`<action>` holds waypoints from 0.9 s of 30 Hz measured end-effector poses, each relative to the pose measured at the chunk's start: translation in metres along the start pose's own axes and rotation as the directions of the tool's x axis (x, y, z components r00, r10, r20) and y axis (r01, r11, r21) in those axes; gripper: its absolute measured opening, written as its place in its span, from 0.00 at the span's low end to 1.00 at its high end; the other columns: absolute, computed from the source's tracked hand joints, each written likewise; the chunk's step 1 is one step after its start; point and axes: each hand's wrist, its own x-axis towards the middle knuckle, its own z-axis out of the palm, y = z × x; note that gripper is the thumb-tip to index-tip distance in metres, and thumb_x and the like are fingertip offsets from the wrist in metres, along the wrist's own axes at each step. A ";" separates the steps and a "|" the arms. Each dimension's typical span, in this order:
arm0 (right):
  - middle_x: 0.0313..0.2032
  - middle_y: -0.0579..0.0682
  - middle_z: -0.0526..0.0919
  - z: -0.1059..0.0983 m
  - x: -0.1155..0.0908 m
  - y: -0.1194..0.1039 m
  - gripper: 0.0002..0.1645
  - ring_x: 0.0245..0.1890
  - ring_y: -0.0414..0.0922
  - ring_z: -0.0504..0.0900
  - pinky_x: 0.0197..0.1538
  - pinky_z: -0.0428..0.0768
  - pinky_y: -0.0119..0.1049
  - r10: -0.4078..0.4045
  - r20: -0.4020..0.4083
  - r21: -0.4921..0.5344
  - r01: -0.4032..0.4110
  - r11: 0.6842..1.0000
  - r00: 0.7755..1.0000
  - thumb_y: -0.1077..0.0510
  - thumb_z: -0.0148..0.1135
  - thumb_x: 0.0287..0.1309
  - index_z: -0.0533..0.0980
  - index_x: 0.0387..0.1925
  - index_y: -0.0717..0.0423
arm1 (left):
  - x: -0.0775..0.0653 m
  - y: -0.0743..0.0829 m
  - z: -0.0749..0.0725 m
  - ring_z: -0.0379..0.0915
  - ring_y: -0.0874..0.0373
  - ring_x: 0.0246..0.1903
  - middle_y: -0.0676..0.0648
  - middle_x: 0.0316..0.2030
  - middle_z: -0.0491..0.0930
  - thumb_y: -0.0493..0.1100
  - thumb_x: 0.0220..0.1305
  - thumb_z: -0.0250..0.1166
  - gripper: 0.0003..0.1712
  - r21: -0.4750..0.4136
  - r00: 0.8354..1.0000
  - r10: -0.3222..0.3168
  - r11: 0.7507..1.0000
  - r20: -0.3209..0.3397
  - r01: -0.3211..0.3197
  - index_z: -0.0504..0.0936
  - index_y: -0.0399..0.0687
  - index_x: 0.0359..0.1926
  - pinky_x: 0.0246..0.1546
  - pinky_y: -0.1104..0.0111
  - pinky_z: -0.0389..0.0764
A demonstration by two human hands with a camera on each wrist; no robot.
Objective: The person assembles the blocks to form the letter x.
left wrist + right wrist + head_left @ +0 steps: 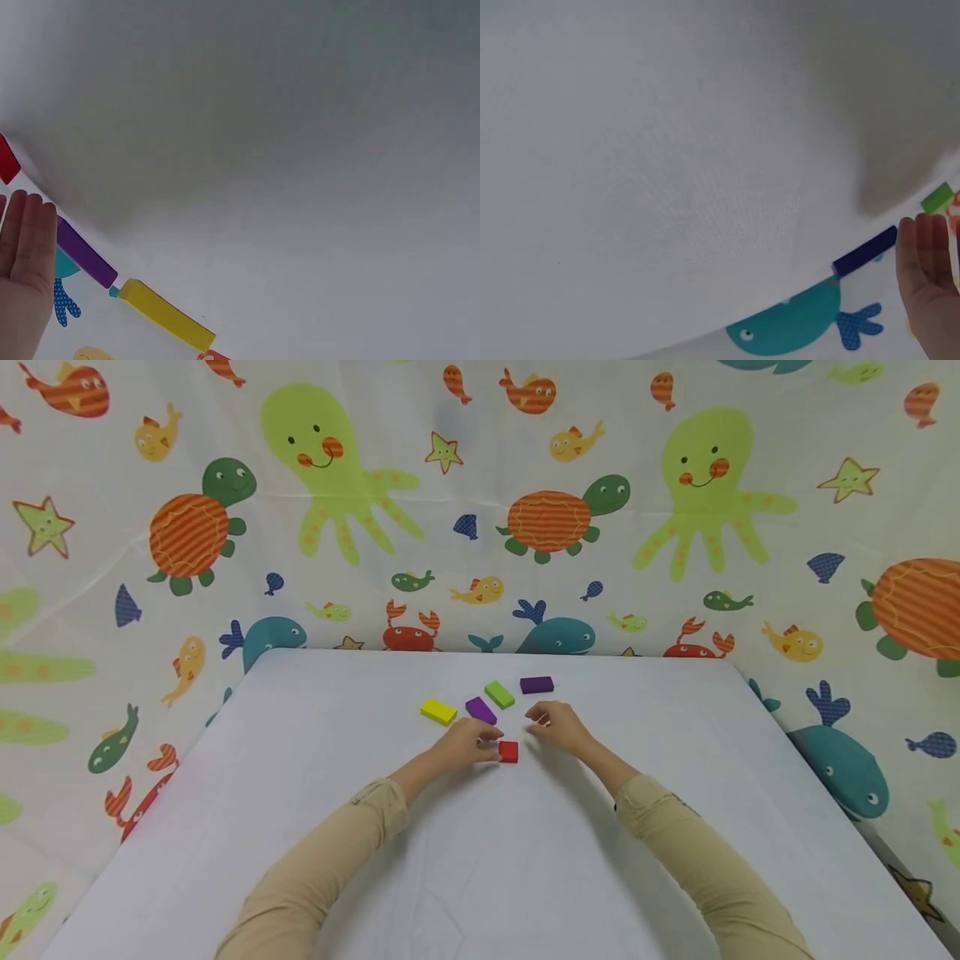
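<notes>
A small red block (508, 752) is on the white table in the head view. My left hand (459, 744) is just left of it, thumb tip right at the block's left side and the fingers slightly above. The left wrist view shows those fingers extended, close to the red block (7, 160). To the right, my right hand (561, 727) hovers with bent, spread fingers around nothing, a small gap from the red block. Behind the left hand lies a purple block (481, 711); a dark purple block (537, 685) is beyond the right hand.
A yellow block (438, 712) lies left of the purple one, and a lime green block (498, 695) sits between the purple and dark purple ones. A patterned sea-animal cloth (465, 468) hangs behind and beside the white table (465, 877).
</notes>
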 end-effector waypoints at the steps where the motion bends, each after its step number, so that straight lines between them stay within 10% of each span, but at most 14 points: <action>1: 0.42 0.61 0.83 0.000 0.001 0.001 0.14 0.43 0.53 0.80 0.51 0.80 0.44 0.009 -0.004 -0.005 -0.009 1.000 1.000 0.64 0.63 0.56 0.78 0.44 0.67 | 0.001 0.000 0.000 0.78 0.53 0.47 0.44 0.48 0.83 0.42 0.56 0.69 0.22 0.002 1.000 0.004 1.000 0.000 -0.004 0.80 0.42 0.53 0.51 0.64 0.80; 27: 0.46 0.62 0.81 -0.005 0.021 0.015 0.15 0.46 0.55 0.77 0.54 0.78 0.46 0.056 -0.053 -0.058 -0.059 0.997 0.997 0.65 0.60 0.58 0.76 0.46 0.68 | 0.010 -0.002 0.006 0.75 0.58 0.38 0.46 0.43 0.84 0.42 0.56 0.69 0.21 0.012 0.999 0.007 1.000 0.032 -0.008 0.82 0.42 0.51 0.46 0.69 0.80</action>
